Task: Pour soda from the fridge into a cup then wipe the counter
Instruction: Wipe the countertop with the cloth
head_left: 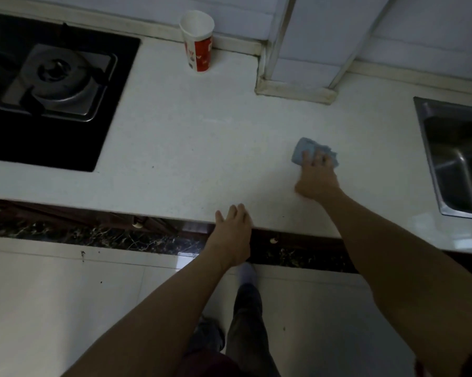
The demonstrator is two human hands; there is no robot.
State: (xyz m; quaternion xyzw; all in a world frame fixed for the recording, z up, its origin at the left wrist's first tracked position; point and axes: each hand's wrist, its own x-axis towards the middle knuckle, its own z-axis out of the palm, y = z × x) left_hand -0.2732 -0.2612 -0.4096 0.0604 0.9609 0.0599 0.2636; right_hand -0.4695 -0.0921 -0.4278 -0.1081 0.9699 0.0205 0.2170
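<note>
A red and white paper cup [197, 42] stands upright at the back of the white counter [191, 137], against the wall. What it holds cannot be seen. My right hand [317, 175] presses flat on a crumpled blue cloth [304, 149] on the counter, right of the middle, fingers spread over it. My left hand [233, 229] rests on the counter's front edge with straight fingers and holds nothing. No soda bottle is in view.
A black gas hob with a metal burner [57, 83] fills the counter's left part. A steel sink [458, 159] is set in at the right. A tiled pillar [297, 63] juts out at the back. Below lie dark cabinet fronts and a pale tiled floor.
</note>
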